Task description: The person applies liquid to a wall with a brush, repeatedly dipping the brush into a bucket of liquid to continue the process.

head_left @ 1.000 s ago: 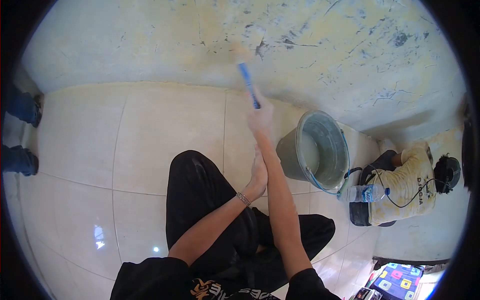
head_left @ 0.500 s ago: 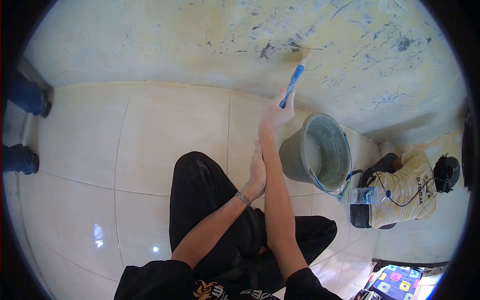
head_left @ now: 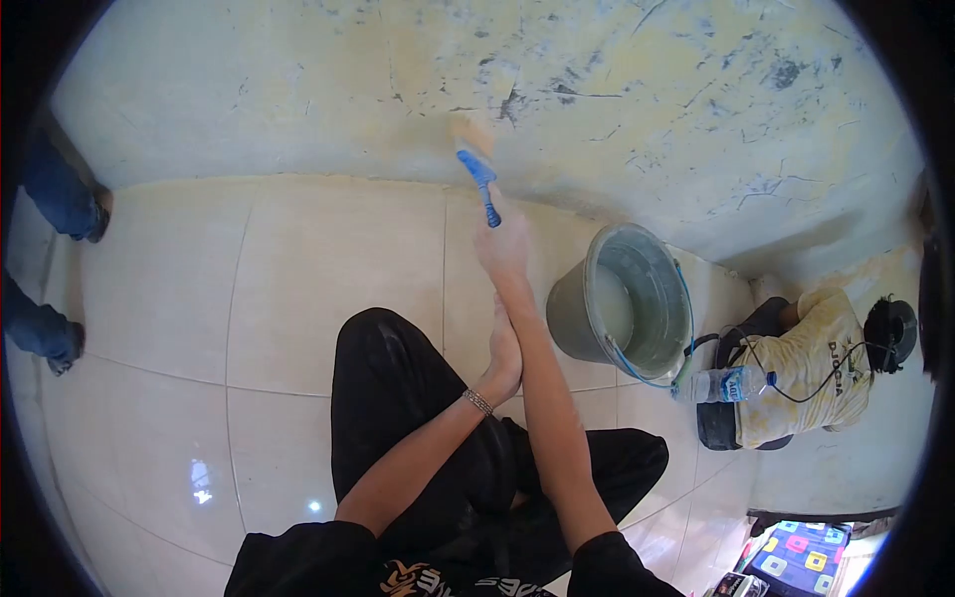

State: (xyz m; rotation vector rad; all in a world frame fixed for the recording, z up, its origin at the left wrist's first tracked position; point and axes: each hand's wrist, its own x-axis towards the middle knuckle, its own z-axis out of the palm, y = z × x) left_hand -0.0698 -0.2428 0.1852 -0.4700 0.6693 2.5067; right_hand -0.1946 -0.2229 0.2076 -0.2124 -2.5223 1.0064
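Note:
My right hand point(head_left: 505, 244) is closed round the handle of a blue paintbrush point(head_left: 477, 169). The brush's pale bristles rest against the lower part of the scuffed, yellowish wall point(head_left: 328, 109). Lower down, my left hand point(head_left: 505, 350) lies flat along the inside of my right forearm, touching it, with its fingers stretched out and partly hidden. It holds nothing. Just right of my right forearm stands a grey bucket point(head_left: 567, 313) with a blue handle and whitish liquid point(head_left: 612, 308) inside.
A plastic water bottle point(head_left: 731, 384) is right of the bucket. Beyond it another person point(head_left: 796, 373) sits near the wall, back turned, with a black cable running across. At the left edge are another person's legs point(head_left: 55, 189). Pale tiles point(head_left: 328, 269) cover the floor.
My right hand has swept the paintbrush leftward along the wall, and the bristles now look spread. My left hand stays against the right forearm. The legs at the left have shifted slightly.

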